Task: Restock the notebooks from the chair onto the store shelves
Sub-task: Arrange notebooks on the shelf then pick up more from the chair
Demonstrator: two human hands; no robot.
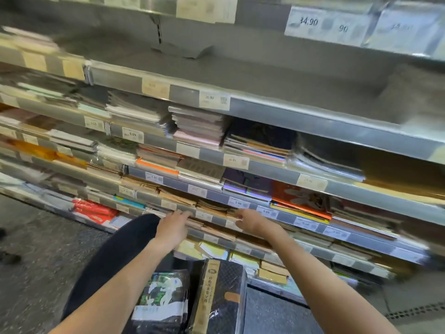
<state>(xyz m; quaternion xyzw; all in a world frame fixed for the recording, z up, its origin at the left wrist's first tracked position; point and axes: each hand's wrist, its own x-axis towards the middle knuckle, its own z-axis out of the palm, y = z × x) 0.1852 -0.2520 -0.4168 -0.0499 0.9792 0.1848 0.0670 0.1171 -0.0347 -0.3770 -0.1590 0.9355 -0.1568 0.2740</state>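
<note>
Reaching into a low tier of the store shelves point(313, 116), both hands are being held against a stack of brown kraft-covered notebooks point(212, 210). The left hand point(172, 225) is being laid on the stack's left end with its fingers stretched forward and fairly straight. The right hand point(250, 220) is being pressed at the stack's right end with its fingers bent toward the covers; whether anything is actually being pinched cannot be told through the blur.

Price tags are being displayed along the shelf rails: "34.90" on a tag point(309, 21) at the top, "16.90" point(213, 98) below it, then "9.99" point(133, 135), "10.90" point(234, 160), "5.90" point(238, 203) and another "9.99" point(266, 212) just above the right hand.

Below the arms, two shrink-wrapped notebook packs are being kept side by side on a chair hidden beneath them: a dark pack with green and white artwork point(163, 297) and a black patterned pack point(221, 297) with a tan band marked "35K"; the rest of its lettering is unreadable.
</note>
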